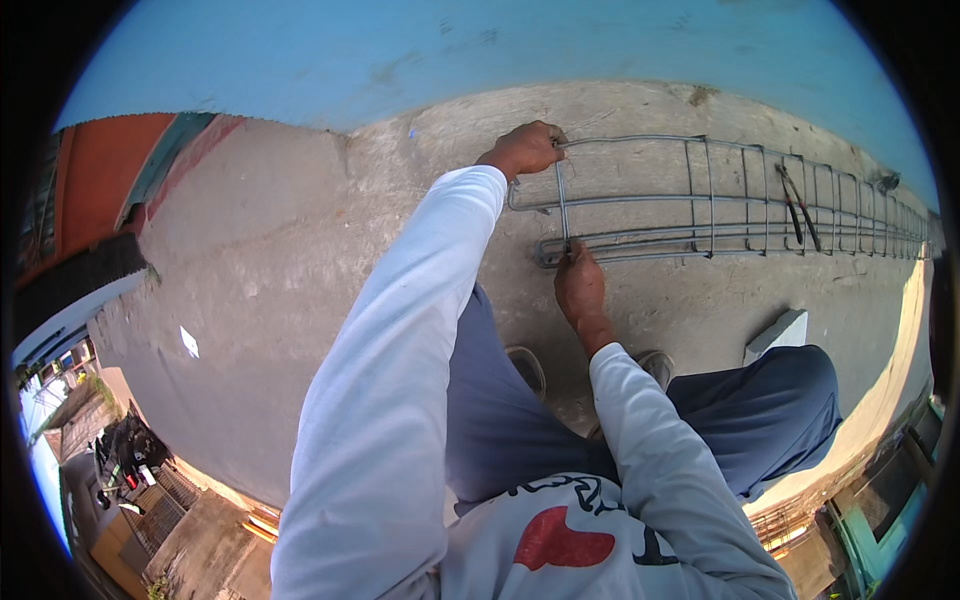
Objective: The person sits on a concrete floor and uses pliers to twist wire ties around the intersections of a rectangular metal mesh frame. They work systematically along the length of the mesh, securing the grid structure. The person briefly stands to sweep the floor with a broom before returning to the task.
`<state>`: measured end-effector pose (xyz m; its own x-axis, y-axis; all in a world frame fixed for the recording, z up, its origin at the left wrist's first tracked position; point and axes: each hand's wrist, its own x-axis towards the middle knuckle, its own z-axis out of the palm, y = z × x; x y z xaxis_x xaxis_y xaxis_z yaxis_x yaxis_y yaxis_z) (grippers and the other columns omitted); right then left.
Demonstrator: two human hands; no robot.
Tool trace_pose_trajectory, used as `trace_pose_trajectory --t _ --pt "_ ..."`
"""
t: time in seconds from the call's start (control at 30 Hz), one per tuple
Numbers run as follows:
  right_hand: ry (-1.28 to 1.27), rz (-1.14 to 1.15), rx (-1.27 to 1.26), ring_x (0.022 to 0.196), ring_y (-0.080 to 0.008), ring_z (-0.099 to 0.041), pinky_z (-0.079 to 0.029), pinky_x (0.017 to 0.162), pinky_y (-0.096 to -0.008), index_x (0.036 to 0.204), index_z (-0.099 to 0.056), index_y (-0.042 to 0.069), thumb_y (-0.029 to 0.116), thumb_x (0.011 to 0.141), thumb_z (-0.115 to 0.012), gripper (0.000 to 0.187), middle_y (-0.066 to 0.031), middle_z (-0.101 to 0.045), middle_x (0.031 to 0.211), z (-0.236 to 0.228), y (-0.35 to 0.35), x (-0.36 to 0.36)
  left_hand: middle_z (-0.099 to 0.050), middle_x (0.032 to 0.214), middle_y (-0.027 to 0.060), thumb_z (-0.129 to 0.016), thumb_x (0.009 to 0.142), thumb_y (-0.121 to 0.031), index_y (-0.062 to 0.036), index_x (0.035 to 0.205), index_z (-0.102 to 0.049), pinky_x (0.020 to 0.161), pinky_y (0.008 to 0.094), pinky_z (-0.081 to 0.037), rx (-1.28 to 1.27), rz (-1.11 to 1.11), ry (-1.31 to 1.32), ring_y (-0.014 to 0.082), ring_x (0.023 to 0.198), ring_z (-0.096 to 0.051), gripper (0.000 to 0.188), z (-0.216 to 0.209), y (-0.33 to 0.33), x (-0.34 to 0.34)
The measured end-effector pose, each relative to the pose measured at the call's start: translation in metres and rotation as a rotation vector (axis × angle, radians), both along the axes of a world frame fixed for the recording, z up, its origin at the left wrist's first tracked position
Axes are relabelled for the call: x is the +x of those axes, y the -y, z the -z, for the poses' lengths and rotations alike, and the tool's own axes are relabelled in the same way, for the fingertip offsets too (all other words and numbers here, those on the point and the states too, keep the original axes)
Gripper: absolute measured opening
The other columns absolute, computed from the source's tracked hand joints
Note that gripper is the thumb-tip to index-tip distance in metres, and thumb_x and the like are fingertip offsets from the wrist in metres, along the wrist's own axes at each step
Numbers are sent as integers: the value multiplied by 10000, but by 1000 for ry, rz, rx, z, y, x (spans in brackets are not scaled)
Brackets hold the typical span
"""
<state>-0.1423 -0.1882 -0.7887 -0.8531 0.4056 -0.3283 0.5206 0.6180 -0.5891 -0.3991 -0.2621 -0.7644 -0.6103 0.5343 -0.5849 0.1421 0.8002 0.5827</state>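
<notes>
A long rebar cage (pixel 712 195) lies on the concrete in front of me, its bars running off to the right and tied across by several stirrups. At its near left end stands one steel stirrup (pixel 563 200). My left hand (pixel 528 150) is closed on the stirrup's far corner, beside the end of the far bar. Closer to me, my right hand (pixel 581 285) pinches the same stirrup's near end, by the hooked ends of the lower bars. A pair of pincers (pixel 799 208) with dark handles rests across the cage, right of my hands.
A blue wall (pixel 480 60) rises beyond the concrete floor (pixel 280 250). A pale grey block (pixel 780 335) lies near my right knee, and a white scrap (pixel 189 342) at the left. Beyond the floor's left edge, dark items (pixel 130 455) sit lower down.
</notes>
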Motion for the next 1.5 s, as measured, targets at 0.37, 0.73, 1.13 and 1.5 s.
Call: trace_pose_trajectory --t 0.37,0.73,1.13,1.5 --pt "-136 -2 37 976 -477 -624 -504 828 -530 1108 -599 24 97 943 -565 183 -247 -647 1082 5 -47 -1 -736 1019 173 -747 820 -613 8 993 -732 879 422 -527 -236 30 -73 329 999 -697 646 4 -25 -22" --pt "-66 118 93 1003 -444 -638 -512 850 -510 1123 -622 -9 89 937 -582 214 -232 -661 1088 6 -61 -5 -705 1229 146 -741 873 -476 -110 1123 -773 995 422 -487 35 -49 -22 319 1159 -646 445 15 -69 -10" --pt "-141 16 69 989 -419 -662 -534 852 -462 1125 -647 -20 38 910 -587 231 -234 -671 1083 1 -107 -7 -709 1148 187 -741 873 -460 -24 1048 -755 926 455 -506 72 52 -110 359 1088 -662 470 30 -100 -26" --pt "-217 64 85 982 -424 -660 -533 842 -468 1115 -653 -24 34 909 -596 222 -237 -670 1069 8 -104 -5 -707 1187 150 -749 873 -443 -83 1063 -773 960 444 -491 102 -97 -33 338 1133 -646 408 23 -99 -16"
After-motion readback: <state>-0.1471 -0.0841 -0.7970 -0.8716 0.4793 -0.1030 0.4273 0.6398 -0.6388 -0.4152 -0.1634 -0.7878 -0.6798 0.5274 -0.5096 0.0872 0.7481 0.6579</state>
